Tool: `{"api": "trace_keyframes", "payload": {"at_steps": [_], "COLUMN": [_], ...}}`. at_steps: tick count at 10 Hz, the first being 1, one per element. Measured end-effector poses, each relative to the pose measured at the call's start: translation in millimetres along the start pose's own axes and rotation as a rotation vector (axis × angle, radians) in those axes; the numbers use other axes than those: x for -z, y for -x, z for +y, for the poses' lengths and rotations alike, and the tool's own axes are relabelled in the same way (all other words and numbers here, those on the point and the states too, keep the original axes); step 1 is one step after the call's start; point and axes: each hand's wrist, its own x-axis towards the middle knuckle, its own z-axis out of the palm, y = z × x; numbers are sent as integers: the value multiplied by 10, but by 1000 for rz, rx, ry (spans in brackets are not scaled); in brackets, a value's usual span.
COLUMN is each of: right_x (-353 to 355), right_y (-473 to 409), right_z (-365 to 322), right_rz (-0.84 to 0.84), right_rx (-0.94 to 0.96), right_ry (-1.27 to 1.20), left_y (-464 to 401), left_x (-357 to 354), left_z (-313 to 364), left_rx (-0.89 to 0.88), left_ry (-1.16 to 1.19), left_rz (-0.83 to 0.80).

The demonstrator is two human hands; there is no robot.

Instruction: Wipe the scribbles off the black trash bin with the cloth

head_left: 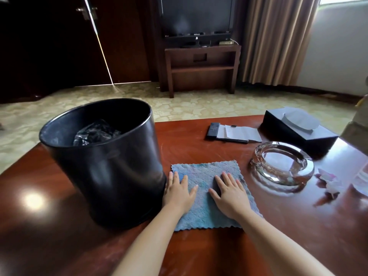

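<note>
A black bin [103, 162] stands upright on a shiny brown table [278, 236], close to the table's left edge; a crumpled clear bag [95, 132] lies inside the bin; no scribbles show on the side of the bin that faces us, which is a bit blurry. Just to the right of the bin a blue cloth [207, 198] lies flat on the table, near the middle and toward the near edge; the cloth's left edge is right beside the foot of the bin.

Both hands lie flat on the cloth, palms down. The left hand [179, 193] rests on the left part of the cloth with its fingers straight and close together, and its outer side is right against the bin; the right hand [231, 196] rests on the right part of the cloth with its fingers straight and a little spread; neither hand grips the cloth.

A round glass ashtray [281, 164] sits to the right of the cloth, a little apart from it; behind it, at the far right corner, stands a dark tissue box [298, 130]; a notepad [235, 133] with white paper lies near the far edge, left of the box.
</note>
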Motion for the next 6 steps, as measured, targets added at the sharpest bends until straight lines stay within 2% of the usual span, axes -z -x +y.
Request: {"api": "trace_keyframes", "payload": {"at_steps": [4, 6], "right_x": [62, 115], "right_y": [46, 124], "right_z": [-42, -152], "right_rz": [10, 38], "right_rx": [27, 56], "right_ry": [0, -31], "left_y": [64, 157], "left_x": [50, 63], "left_z": [50, 27], "left_rx": [35, 13], "left_ry": [-18, -20], "left_rz": [-28, 19]}}
